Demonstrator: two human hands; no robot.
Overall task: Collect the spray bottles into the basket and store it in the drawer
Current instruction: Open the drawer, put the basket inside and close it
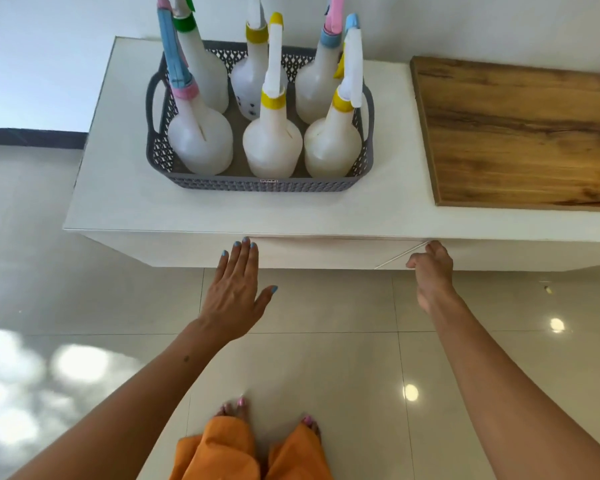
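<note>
Head view looks down on a grey lattice basket [260,183] standing on the white worktop [118,202], with six spray bottles [272,143] upright inside it in two rows of three, so the collecting looks finished and the drawer is the step in hand. The left hand [234,289] is flat and released, fingers [245,252] spread with their tips at the upper edge of the drawer front [326,254], grasping nothing. The right hand [432,268] is curled at the right end of that front, seemingly hooked on its edge, though the fingers are hidden and I cannot tell how firm the hold is. The risks, as I judge them: a one-sided pull could skew or jam the drawer; the tall triggers may not clear the drawer opening; and the top-heavy bottles could topple if the basket is lifted unevenly by its handles. A wooden board [520,133] lies well apart on the right.
</note>
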